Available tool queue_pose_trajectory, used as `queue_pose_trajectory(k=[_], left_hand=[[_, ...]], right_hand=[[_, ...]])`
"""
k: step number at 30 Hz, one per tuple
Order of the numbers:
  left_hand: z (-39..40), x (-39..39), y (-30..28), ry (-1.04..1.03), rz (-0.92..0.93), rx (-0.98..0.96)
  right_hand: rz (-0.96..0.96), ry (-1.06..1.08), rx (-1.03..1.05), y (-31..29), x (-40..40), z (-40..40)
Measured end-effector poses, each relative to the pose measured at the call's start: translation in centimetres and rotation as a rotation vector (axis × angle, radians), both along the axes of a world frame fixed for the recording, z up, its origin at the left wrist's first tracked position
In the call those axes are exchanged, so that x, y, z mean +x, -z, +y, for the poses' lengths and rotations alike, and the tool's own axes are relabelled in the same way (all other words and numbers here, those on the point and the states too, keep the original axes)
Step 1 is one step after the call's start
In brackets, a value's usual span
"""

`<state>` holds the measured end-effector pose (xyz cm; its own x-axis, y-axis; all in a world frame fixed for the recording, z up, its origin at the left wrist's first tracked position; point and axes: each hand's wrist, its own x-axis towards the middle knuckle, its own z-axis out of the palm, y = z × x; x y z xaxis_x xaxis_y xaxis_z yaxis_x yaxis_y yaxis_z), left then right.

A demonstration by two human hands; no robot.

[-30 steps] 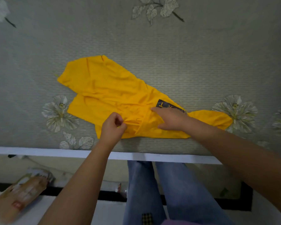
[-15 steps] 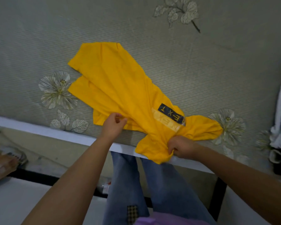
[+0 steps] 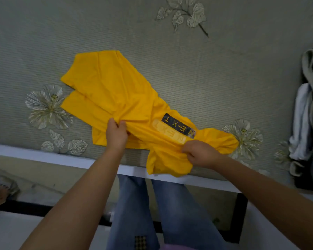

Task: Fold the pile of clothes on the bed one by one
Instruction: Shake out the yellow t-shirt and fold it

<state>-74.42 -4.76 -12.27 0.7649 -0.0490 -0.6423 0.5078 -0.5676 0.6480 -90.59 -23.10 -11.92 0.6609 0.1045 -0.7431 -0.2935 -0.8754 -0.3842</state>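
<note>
The yellow shirt (image 3: 116, 98) lies slantwise near the bed's (image 3: 224, 73) front edge, one end drooping over it. The left hand (image 3: 116, 134) pinches a bunched ridge mid-garment while the right hand (image 3: 200, 153) clutches the overhanging end, probably to pull the cloth taut for folding.

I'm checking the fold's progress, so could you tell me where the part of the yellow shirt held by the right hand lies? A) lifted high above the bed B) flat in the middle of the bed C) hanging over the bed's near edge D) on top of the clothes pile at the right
C: the right hand grips a bunch of the yellow shirt whose lower flap drapes past the white bed edge.
</note>
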Motion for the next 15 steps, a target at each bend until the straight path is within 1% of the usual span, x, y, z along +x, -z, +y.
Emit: queue_pose_trajectory(k=[1, 2, 4, 5, 7, 9, 10, 11, 13, 15], left_hand=[[0.6, 0.8, -0.3, -0.03, -0.044, 0.012], [1.1, 1.8, -0.7, -0.048, -0.104, 0.042], [1.9, 3.5, -1.6, -0.087, -0.218, 0.112], [2.2, 4.2, -1.9, -0.093, -0.24, 0.147], [2.5, 5.1, -2.3, -0.024, -0.168, 0.231], [2.9, 4.8, -2.3, 0.133, -0.07, 0.353], [3.1, 4.4, -2.1, 0.22, -0.067, 0.413], [3.3, 3.8, -2.0, 0.312, -0.075, 0.467], [3.5, 2.9, -1.6, 0.552, -0.048, 0.562], [3.1, 2.2, -1.6, 0.952, 0.063, 0.685]], right_hand=[[-0.082, 0.038, -0.02, 0.3, -0.2, -0.2], [-0.123, 0.043, -0.042, 0.5, -0.3, -0.4], [-0.091, -0.038, -0.13, 0.7, 0.0, -0.6], [-0.119, -0.091, -0.191, 0.6, 0.1, -0.3], [-0.279, -0.12, -0.292, 0.2, 0.5, 0.3], [-0.491, -0.04, -0.315, -0.3, 0.8, 0.7], [-0.525, 0.006, -0.305, -0.5, 0.9, 0.6], [-0.518, 0.066, -0.282, -0.7, 0.7, 0.5], [-0.4, 0.247, -0.221, -1.2, 0.0, 0.2], [-0.275, 0.479, -0.208, -1.5, -1.7, -0.7]])
